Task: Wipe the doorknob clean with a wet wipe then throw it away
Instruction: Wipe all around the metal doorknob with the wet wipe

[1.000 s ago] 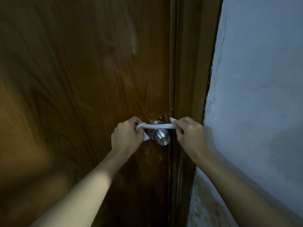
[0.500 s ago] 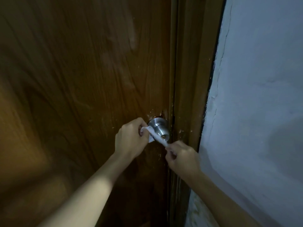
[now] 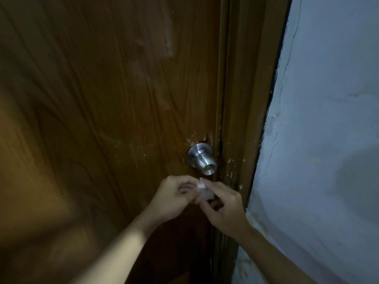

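A silver round doorknob [image 3: 202,160] sticks out of the brown wooden door [image 3: 102,119], bare and uncovered. Just below it, my left hand [image 3: 174,198] and my right hand [image 3: 222,206] meet, both pinching a small crumpled white wet wipe [image 3: 203,191] between their fingertips. The wipe is bunched up and mostly hidden by my fingers. Neither hand touches the knob.
The brown door frame [image 3: 240,119] runs along the door's right edge, with white paint flecks near the knob. A pale painted wall [image 3: 328,140] with cracks fills the right side. The scene is dim.
The wipe was stretched around the knob between both hands. Both hands have dropped below the knob and come together, and the wipe is off the knob and bunched up.
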Demonstrator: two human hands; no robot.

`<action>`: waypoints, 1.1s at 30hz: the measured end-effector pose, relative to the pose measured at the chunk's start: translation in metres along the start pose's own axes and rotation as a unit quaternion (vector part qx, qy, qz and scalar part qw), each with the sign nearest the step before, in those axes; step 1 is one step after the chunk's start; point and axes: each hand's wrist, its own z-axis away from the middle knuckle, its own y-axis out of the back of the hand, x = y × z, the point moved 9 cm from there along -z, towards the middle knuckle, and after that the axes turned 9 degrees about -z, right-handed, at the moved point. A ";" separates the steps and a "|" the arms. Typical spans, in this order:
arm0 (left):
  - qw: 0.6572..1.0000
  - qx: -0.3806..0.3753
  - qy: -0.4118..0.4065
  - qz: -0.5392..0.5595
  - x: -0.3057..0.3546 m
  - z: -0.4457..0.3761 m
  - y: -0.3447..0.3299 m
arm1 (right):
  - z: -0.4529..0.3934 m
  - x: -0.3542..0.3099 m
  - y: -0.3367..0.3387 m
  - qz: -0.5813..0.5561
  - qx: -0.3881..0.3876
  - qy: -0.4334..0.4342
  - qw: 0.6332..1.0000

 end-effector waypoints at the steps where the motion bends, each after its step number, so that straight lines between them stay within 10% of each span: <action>1: 0.999 -0.029 0.008 0.031 -0.002 0.001 -0.007 | 0.001 -0.002 0.002 0.002 0.014 0.006 1.000; 9: 0.993 0.049 0.051 0.092 -0.012 0.002 0.015 | -0.008 -0.010 0.062 0.082 0.237 -0.003 0.968; 18: 0.990 0.103 0.075 0.067 -0.019 0.009 0.029 | -0.010 -0.022 -0.029 0.218 -0.033 0.109 0.969; 26: 0.982 0.141 0.104 0.069 -0.033 0.017 0.047 | -0.025 -0.045 0.022 0.167 0.115 0.142 0.969; 33: 0.988 0.113 0.090 0.046 -0.022 0.011 0.040 | -0.049 -0.016 0.005 0.181 0.008 -0.015 0.983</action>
